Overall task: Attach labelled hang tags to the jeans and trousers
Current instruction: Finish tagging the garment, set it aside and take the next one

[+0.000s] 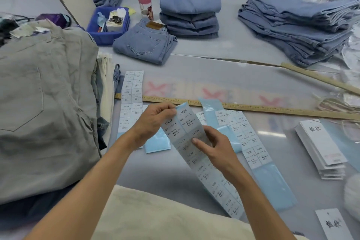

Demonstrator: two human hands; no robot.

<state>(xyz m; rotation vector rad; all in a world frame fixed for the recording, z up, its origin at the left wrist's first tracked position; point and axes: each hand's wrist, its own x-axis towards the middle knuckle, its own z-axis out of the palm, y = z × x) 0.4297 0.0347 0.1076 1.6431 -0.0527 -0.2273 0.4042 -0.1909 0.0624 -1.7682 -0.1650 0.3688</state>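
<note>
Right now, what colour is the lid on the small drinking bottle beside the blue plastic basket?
Pink: the small drinking bottle has a pink lid, seen in the head view beside the blue plastic basket.

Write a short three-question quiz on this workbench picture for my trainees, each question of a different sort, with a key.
1. True or false: the left hand and the right hand both hold the same strip of stickers.
2. Multiple choice: the pink-capped bottle stands right of A) the blue tray, B) the stack of hang tags, C) the long ruler.
3. Fill in: the size letter printed on the top stickers of the held strip is ___.

Key: 1 true; 2 A; 3 L.
</note>
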